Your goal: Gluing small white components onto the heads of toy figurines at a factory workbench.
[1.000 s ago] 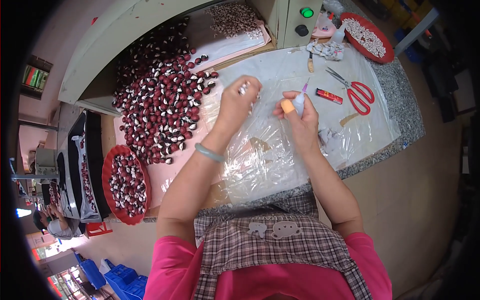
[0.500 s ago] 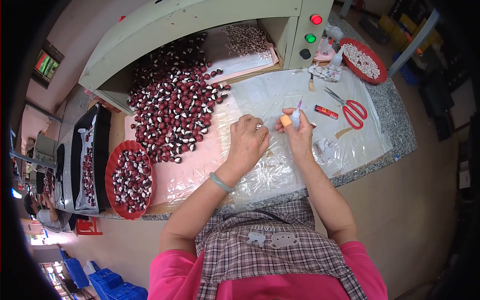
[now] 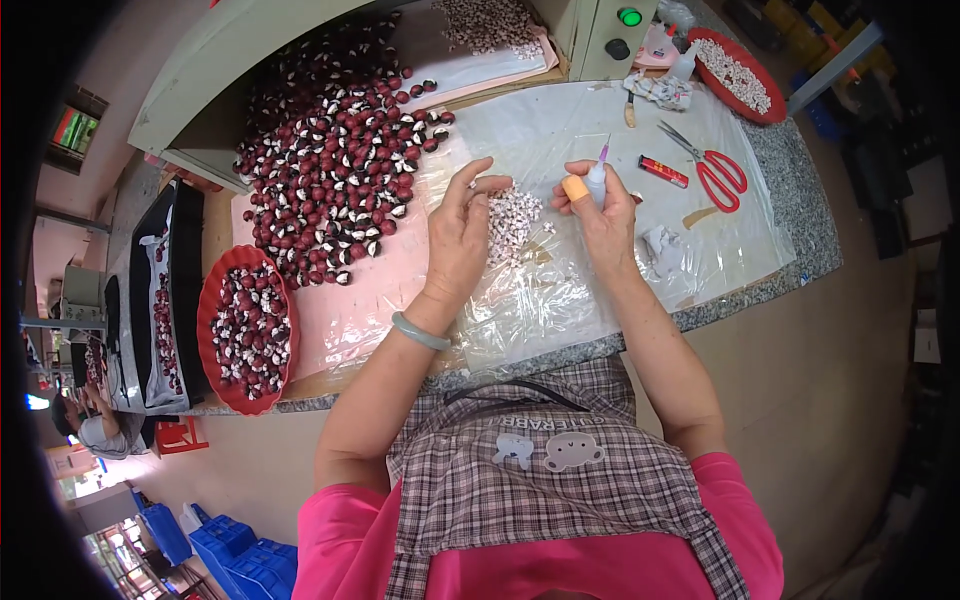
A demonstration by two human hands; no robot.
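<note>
Two bare hands were shown above a speckled worktable point(image 3: 820, 245) partly covered by a clear plastic sheet point(image 3: 545, 315). By the right hand point(image 3: 605, 228), a small translucent bottle point(image 3: 597, 181) was grasped between thumb and fingers, its purple needle tip point(image 3: 604, 152) pointed away from the body; one digit was capped by an orange cover point(image 3: 574, 188). On the sheet, between the hands, a heap of small pale pieces point(image 3: 513, 226) was spread. The left hand point(image 3: 458, 240) was held loosely curved just beside the heap, its fingers parted and nothing evident between them; whether the pieces were touched could not be told. The bottle was judged to be light and squeezable, best gripped by its body, since the thin tip might easily be bent. The pieces were judged to be hard, light and apt to scatter, best pinched singly by the fingertips. Dark red and white balls point(image 3: 360, 175) were massed at left; red-handled scissors point(image 3: 720, 182) were laid at right.
</note>
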